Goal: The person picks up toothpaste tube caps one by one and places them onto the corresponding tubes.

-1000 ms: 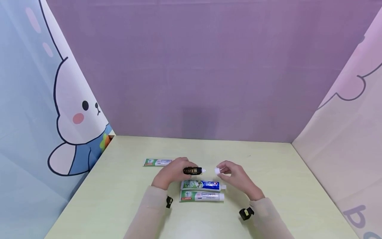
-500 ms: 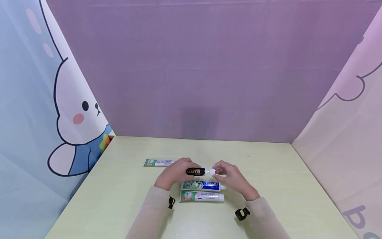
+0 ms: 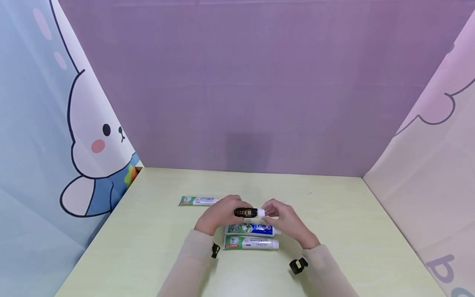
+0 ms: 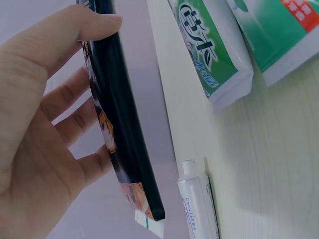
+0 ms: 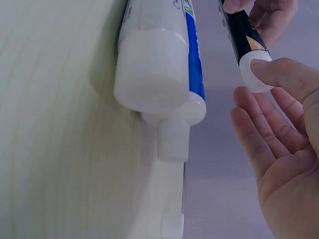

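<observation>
Held level above the table is a black toothpaste tube (image 3: pixel 245 212), gripped by my left hand (image 3: pixel 224 211) with the thumb along one side, plain in the left wrist view. On the tube's nozzle end sits a white cap (image 5: pixel 255 74). My right hand (image 3: pixel 287 218) pinches this cap, thumb on one side and fingertips on the other. Below the hands lie a blue and green toothpaste tube (image 3: pixel 256 229) and a white and green toothpaste tube (image 3: pixel 252 243), side by side with white caps pointing right.
Another white and green tube (image 3: pixel 198 201) lies farther back, partly behind my left hand; its narrow nozzle (image 4: pixel 188 168) shows in the left wrist view. A small white cap-like piece (image 5: pixel 172 225) lies on the table (image 3: pixel 334 231). A purple backdrop (image 3: pixel 252 90) closes off the rear.
My right hand has moved left with the cap, and my left hand slightly right with the black tube. The gap has closed, and the cap now covers the nozzle.
</observation>
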`<state>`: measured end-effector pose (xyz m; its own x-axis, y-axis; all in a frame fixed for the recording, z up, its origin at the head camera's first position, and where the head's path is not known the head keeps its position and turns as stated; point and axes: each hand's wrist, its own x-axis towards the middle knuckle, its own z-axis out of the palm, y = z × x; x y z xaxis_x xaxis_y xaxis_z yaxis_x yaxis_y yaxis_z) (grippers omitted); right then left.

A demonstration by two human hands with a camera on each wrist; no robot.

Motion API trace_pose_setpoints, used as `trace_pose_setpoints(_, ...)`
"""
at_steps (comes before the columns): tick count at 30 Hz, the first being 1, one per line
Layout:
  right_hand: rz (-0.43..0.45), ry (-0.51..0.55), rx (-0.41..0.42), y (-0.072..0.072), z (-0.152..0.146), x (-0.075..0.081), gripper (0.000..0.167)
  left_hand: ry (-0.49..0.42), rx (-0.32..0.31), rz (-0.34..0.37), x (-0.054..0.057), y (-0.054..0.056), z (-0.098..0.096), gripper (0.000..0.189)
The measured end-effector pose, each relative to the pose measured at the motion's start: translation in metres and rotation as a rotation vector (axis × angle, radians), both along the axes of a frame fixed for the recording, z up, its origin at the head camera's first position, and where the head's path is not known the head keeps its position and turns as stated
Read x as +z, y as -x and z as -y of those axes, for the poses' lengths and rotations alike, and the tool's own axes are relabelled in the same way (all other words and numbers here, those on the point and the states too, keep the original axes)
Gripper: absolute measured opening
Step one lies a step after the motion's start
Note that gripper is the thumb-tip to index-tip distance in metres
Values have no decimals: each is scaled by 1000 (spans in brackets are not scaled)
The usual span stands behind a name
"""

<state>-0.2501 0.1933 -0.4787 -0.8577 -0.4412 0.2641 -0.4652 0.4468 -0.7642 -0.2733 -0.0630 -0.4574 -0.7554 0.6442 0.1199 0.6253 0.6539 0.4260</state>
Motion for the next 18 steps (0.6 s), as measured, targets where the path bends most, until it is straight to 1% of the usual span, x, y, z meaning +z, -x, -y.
trace_pose_setpoints(8, -5, -5, -4, 0, 0, -3, 25, -2, 9, 17, 2, -2, -1, 42)
trace_pose_setpoints(15, -18, -15, -5, -1, 0, -3, 21, -14, 15, 20, 3, -2, -1, 43)
trace_pose_setpoints(18, -9, -20, -8, -1, 0, -3, 20, -14, 17, 17, 3, -2, -1, 42)
